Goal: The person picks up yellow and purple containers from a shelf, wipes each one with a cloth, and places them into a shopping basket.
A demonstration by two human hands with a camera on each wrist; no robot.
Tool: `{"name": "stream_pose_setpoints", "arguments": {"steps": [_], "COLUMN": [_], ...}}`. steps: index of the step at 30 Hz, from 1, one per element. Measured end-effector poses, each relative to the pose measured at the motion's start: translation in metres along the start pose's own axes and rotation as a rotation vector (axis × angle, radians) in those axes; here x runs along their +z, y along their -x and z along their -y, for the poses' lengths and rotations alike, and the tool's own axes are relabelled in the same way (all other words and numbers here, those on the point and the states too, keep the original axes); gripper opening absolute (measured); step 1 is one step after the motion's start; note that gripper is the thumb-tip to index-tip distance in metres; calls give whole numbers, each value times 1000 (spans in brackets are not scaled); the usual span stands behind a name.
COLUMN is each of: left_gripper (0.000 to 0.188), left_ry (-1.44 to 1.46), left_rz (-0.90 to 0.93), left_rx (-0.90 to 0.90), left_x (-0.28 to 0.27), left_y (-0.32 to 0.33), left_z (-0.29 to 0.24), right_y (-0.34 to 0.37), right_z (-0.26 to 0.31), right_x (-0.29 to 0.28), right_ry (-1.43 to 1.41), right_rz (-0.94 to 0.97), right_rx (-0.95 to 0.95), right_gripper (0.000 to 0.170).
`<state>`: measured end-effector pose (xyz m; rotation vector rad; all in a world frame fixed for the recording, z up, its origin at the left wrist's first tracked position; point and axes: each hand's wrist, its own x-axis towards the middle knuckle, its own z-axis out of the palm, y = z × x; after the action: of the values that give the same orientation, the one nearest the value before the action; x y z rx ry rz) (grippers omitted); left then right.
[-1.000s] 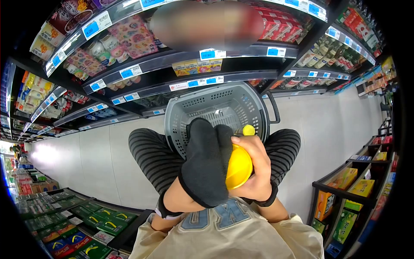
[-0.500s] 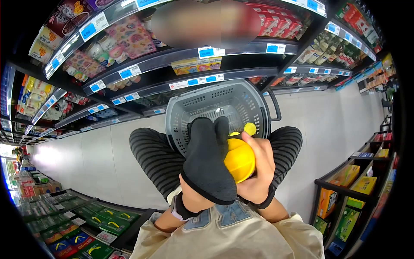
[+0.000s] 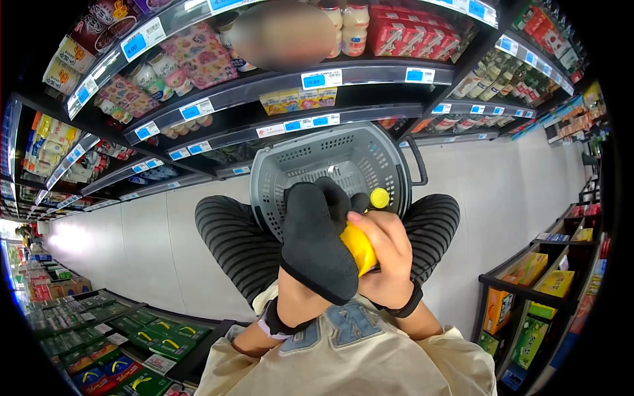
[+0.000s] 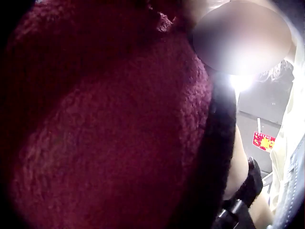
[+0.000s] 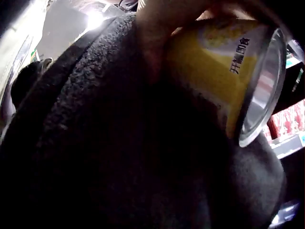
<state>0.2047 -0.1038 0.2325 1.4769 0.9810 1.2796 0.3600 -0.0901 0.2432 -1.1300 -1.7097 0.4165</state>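
Observation:
A yellow can [image 3: 358, 248] is held between my two hands, close above the basket's near rim. My bare right hand [image 3: 386, 254] grips it from the right, fingers bent over its yellow end. My left hand [image 3: 316, 247] wears a thick black glove and clasps the can from the left, hiding much of it. The right wrist view shows the can [image 5: 217, 62] with its silver metal rim facing outward, dark glove fabric [image 5: 119, 143] lying against its side. Fuzzy dark red fabric [image 4: 109, 124] fills most of the left wrist view. Just beyond my right fingers is a round yellow lid [image 3: 379, 198].
A grey shopping basket [image 3: 290, 153] with a dark handle [image 3: 417, 162] stands on the pale floor between my striped knees. Shelves of packaged goods [image 3: 409, 36] rise directly ahead. Boxed goods fill a rack [image 3: 528, 310] at right and a low display [image 3: 125, 343] at left.
The can has turned and dipped between my hands, so less of its yellow end shows. My right fingers have shifted over it, and the gloved hand has tilted. The basket stays put.

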Motion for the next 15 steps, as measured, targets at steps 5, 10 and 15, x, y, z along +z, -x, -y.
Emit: {"name": "stream_pose_setpoints", "arguments": {"steps": [5, 10, 15], "left_gripper": [49, 26, 29], "left_ry": [2, 284, 641], "left_rz": [62, -10, -105], "left_rx": [-15, -298, -487], "left_x": [-3, 4, 10], "left_y": [-13, -28, -28], "left_z": [0, 3, 14], "right_y": [2, 8, 19], "right_z": [0, -4, -10], "right_x": [7, 11, 12], "right_ry": [59, 78, 31], "right_rz": [107, 85, 23], "right_rx": [-1, 71, 85], "right_gripper": [75, 72, 74]}}
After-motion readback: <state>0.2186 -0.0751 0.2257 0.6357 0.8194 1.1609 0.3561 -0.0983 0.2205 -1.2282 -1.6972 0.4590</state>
